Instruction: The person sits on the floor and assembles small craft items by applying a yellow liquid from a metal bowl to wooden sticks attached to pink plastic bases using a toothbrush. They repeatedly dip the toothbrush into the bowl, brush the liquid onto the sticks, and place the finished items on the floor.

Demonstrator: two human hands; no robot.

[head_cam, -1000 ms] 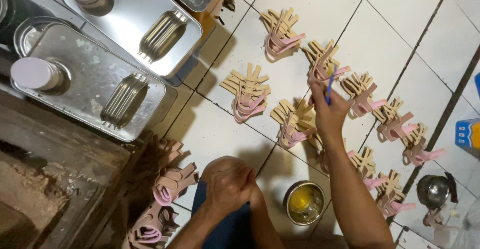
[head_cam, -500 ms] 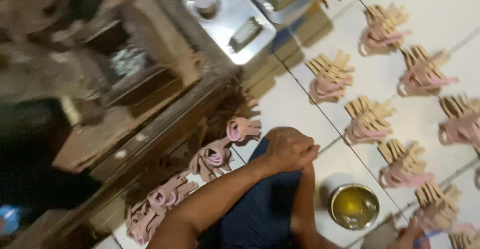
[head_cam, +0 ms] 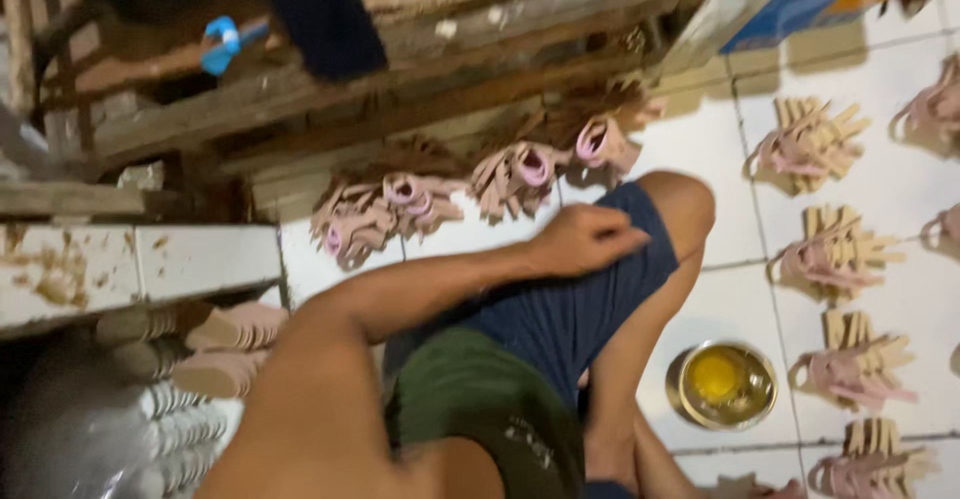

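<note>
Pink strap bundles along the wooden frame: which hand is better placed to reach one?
Probably the left. The left hand rests on the raised knee, just below the pink strap bundles by the wooden frame. The right hand is not in view.

Motion blur smears everything; bright light falls on the white floor tiles [head_cam: 880, 309] at right, the left corner sinks into dim shadow.

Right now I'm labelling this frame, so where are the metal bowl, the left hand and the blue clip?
metal bowl [head_cam: 688, 414]: head view, left rim.
left hand [head_cam: 585, 241]: head view, back of hand.
blue clip [head_cam: 218, 47]: head view, its loop.
</note>
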